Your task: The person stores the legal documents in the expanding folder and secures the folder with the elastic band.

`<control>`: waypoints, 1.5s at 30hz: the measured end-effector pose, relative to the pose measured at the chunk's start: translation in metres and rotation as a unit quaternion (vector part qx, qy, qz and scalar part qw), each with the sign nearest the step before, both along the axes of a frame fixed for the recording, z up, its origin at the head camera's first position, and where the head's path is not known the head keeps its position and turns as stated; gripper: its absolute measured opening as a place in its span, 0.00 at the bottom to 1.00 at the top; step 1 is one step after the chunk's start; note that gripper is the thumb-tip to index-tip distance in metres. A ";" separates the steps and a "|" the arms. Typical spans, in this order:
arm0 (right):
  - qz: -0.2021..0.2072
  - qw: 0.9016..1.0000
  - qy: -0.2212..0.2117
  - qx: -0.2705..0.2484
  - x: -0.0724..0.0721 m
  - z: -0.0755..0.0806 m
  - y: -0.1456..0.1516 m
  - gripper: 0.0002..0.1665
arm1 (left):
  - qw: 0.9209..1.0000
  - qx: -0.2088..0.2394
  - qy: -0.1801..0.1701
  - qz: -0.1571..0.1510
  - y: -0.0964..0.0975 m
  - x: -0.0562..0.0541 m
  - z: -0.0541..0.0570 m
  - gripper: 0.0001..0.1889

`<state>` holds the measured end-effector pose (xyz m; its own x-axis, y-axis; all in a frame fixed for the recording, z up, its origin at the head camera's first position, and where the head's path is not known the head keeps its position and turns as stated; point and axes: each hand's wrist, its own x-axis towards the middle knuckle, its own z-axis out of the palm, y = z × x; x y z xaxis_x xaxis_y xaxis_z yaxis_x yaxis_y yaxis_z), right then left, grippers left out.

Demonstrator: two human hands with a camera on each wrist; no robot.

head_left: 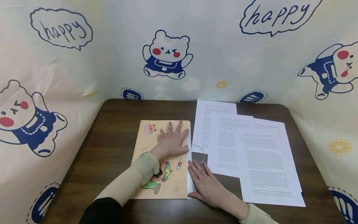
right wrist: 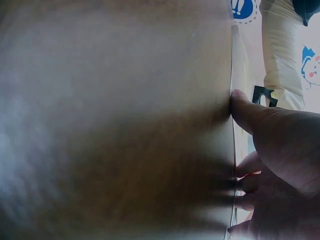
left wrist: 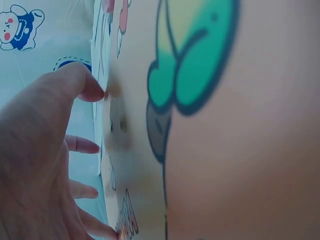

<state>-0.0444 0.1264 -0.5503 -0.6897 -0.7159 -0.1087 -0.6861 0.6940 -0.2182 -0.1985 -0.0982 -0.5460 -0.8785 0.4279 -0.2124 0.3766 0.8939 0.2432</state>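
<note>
A peach folder printed with cartoon bears lies on the table, with a white strip along its right edge. My left hand rests on its cover, fingers spread wide; the left wrist view shows the printed cover close beside that hand. Just right of the white strip, my right hand lies over a dark grey flat piece, its fingers straight and side by side. A thin white loop curves out between the hands. What lies under the palms is hidden.
Several printed paper sheets overlap on the right side of the dark wooden table. A patterned curtain with cartoon bears rises behind the table and along both sides.
</note>
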 end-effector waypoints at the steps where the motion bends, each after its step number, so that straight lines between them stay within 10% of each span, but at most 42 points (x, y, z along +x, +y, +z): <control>1: -0.001 1.000 -0.001 -0.001 0.000 0.000 0.000 0.55 | 1.000 -0.007 0.002 -0.002 0.001 0.000 0.001 0.47; 14: -0.008 1.000 -0.023 -0.004 -0.002 -0.001 -0.001 0.56 | 0.999 0.020 -0.014 -0.021 0.009 -0.005 0.010 0.40; 20: -0.011 1.000 -0.021 0.001 -0.002 -0.001 -0.001 0.56 | 0.995 0.076 -0.035 0.047 0.013 -0.002 0.016 0.42; 28: -0.006 1.000 -0.010 0.007 -0.001 -0.001 -0.002 0.56 | 0.987 0.111 -0.042 0.104 0.017 0.004 0.028 0.15; 38: -0.010 1.000 -0.011 0.015 -0.001 0.001 -0.004 0.56 | 0.990 -0.023 -0.064 0.122 0.018 0.013 0.072 0.37; 44: -0.011 1.000 -0.008 0.018 -0.002 0.002 -0.004 0.56 | 0.990 0.011 -0.089 0.110 0.003 0.007 0.090 0.36; 45: -0.011 1.000 -0.005 0.018 -0.002 0.002 -0.003 0.56 | 0.991 0.032 -0.084 0.100 -0.007 -0.002 0.074 0.36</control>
